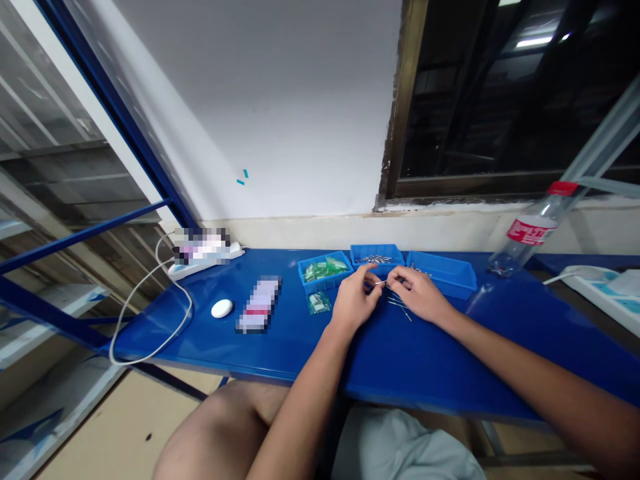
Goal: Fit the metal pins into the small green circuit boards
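Observation:
My left hand point(354, 297) and my right hand point(419, 293) meet over the blue table, each closed in a pinch. A thin, light metal rod point(382, 283) runs between their fingertips; its ends are partly hidden. Several similar thin rods point(400, 304) lie loose on the table beside and below my right hand. Behind the hands stand a blue bin point(326, 285) with green-tinted packets, a middle blue bin point(375, 249) with small metal pieces, and a right blue bin point(453, 288) partly covered by my right hand. A small clear packet point(319, 303) lies in front of the left bin.
On the blue table point(430, 373) a blurred-out phone-shaped object point(260, 305) and a white oval case point(222, 308) lie to the left. A power strip point(205, 261) with a looped white cable point(116, 333) sits farther left. A red-capped plastic bottle point(531, 230) stands at the right.

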`<state>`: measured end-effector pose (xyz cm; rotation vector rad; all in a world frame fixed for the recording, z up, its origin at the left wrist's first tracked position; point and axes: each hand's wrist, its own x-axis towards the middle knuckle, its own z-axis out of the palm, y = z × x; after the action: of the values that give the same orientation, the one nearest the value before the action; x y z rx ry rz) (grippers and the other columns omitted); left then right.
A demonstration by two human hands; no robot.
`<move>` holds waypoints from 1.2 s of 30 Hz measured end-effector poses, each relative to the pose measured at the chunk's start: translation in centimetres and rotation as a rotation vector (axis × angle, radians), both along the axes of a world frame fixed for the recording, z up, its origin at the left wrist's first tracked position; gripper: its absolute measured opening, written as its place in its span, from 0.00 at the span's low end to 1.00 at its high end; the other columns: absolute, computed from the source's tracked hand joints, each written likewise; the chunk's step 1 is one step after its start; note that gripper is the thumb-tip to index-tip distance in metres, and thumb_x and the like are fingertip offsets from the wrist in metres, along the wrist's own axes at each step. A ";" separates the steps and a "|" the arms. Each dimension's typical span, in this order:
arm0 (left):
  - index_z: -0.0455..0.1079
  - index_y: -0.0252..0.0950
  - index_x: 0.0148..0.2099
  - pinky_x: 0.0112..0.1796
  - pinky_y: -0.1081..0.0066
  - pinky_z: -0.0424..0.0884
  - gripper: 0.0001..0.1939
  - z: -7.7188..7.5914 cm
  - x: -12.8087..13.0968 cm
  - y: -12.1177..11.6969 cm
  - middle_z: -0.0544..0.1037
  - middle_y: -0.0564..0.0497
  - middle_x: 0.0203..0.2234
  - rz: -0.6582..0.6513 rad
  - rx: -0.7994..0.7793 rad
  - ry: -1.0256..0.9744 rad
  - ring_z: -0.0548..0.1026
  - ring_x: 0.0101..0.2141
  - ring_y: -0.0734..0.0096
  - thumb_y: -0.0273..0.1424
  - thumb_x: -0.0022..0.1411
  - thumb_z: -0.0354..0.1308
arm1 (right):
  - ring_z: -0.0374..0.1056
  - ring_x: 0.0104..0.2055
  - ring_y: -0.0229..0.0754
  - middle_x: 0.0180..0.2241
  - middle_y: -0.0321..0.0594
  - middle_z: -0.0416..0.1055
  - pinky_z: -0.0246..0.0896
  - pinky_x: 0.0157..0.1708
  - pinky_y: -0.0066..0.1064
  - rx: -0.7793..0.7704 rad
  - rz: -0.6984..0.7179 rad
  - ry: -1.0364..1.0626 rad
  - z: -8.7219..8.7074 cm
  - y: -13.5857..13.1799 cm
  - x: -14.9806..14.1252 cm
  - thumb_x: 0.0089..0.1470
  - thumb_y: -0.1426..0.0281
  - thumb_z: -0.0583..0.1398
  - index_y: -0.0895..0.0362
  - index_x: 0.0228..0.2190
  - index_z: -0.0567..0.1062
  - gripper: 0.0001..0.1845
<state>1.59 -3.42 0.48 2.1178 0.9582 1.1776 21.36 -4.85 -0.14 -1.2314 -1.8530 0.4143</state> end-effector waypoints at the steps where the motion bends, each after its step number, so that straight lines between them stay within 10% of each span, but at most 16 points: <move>1: 0.68 0.39 0.62 0.41 0.70 0.78 0.22 0.1 0.1 0.0 0.84 0.50 0.40 0.012 -0.017 -0.044 0.82 0.38 0.68 0.28 0.67 0.62 | 0.71 0.33 0.44 0.32 0.38 0.77 0.65 0.34 0.34 -0.008 0.019 0.007 -0.1 0.0 0.1 0.64 0.66 0.56 0.53 0.31 0.74 0.10; 12: 0.72 0.36 0.58 0.40 0.70 0.79 0.19 -0.2 0.1 0.5 0.84 0.47 0.39 0.047 -0.173 -0.200 0.83 0.37 0.67 0.36 0.69 0.64 | 0.72 0.35 0.44 0.36 0.39 0.78 0.68 0.35 0.34 -0.124 0.144 0.021 -1.2 0.4 -0.1 0.67 0.59 0.57 0.54 0.35 0.80 0.16; 19: 0.82 0.38 0.43 0.50 0.65 0.76 0.12 -0.1 -0.2 0.4 0.84 0.45 0.44 0.020 0.014 -0.054 0.81 0.46 0.62 0.38 0.72 0.60 | 0.74 0.38 0.46 0.38 0.41 0.80 0.70 0.40 0.37 -0.075 0.093 0.088 -1.0 0.3 0.0 0.66 0.59 0.58 0.53 0.37 0.81 0.15; 36: 0.79 0.37 0.48 0.43 0.67 0.77 0.12 -0.1 -0.3 0.5 0.85 0.47 0.40 0.100 -0.076 -0.115 0.82 0.37 0.65 0.37 0.73 0.57 | 0.77 0.39 0.48 0.41 0.44 0.81 0.74 0.38 0.38 0.018 -0.049 0.162 -0.9 0.5 -0.1 0.65 0.55 0.60 0.52 0.43 0.81 0.16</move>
<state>1.32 -2.96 0.42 1.9410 1.0493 1.2765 21.31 -4.39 -1.06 -1.1933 -1.6828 0.4556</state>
